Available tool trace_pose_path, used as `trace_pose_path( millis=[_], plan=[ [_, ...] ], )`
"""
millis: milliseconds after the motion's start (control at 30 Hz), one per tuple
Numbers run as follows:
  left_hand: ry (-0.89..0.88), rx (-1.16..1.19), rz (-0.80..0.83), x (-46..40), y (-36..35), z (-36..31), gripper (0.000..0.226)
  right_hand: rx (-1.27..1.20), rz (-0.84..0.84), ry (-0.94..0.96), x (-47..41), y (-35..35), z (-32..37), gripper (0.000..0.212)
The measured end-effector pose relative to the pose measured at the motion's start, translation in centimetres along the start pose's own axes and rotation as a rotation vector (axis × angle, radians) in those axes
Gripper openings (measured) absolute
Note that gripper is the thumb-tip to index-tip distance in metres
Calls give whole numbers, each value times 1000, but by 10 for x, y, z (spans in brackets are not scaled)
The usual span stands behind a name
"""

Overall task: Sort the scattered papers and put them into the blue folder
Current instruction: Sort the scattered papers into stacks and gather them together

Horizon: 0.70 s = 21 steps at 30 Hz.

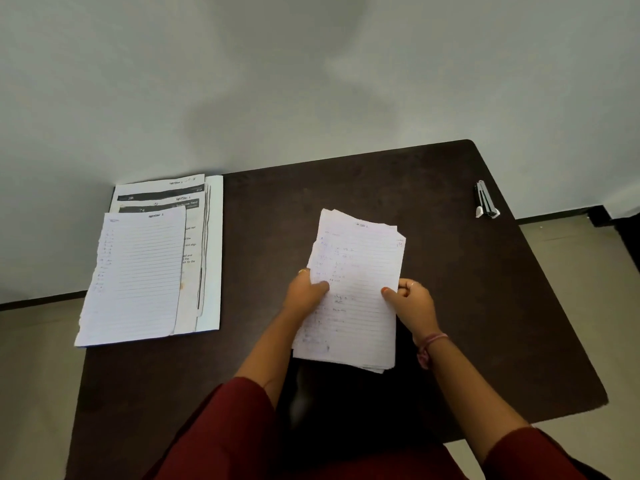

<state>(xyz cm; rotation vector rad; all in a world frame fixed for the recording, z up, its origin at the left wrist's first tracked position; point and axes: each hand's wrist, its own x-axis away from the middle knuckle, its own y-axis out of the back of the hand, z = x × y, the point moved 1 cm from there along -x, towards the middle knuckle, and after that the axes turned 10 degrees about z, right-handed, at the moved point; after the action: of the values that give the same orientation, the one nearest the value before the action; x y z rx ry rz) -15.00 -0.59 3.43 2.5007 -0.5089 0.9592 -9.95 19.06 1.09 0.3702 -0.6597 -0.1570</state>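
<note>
our fingers (320,286) of the left hand (304,292) curl over the left edge of the stack of lined papers (353,292), thumb on the top sheet, and the right hand (412,299) pinches the right edge in the same way, thumb on top with the other fingers folded behind. both hands are closed on the stack, so it is held from two sides, above the middle of the dark counter (485,306) and tilted a little toward us.

the sheets are not even: at the top corners some edges stick out behind the first page. we judge that the step in hand is to square this stack. to do it well, we should loosen the grip a little, stand the stack on its lower edge and tap it on the counter, then turn it and tap the long side also. if we squeeze too hard, the thin sheets will bend and not slide.

at the far left lies the sorted pile (149,268), a lined sheet on printed pages, over a pale cover that may be the folder; its colour we cannot tell surely. a small stapler-like tool (486,203) rests near the far right corner, well apart.
</note>
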Motion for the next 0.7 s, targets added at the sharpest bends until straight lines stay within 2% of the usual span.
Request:
trace_pose_path(
  millis=[100, 167, 233, 367, 500, 633, 700],
  plan=[
    [70, -263, -142, -15, -4, 4, 43, 81, -52, -11, -5, -9, -4, 12],
    [107, -447, -239, -16, -9, 7, 59, 168, -80, -25, -7, -15, -2, 24],
    [99, -536, -285, -15, -17, 10, 74, 213, -82, -28, -3, -21, 3, 38],
    [121, -443, -283, -17, -29, 10, 85, 288, -62, -5, 3, -33, 9, 68],
    [162, -287, -269, -19, -25, 10, 91, 304, -61, 15, 4, -37, 7, 75],
    [166, -285, -214, -22, -20, 21, 74, 290, -35, 62, 7, -38, 5, 76],
    [103, -147, -196, -21, -19, 26, 57, 284, -9, 108, 8, -37, 4, 77]
  ],
)
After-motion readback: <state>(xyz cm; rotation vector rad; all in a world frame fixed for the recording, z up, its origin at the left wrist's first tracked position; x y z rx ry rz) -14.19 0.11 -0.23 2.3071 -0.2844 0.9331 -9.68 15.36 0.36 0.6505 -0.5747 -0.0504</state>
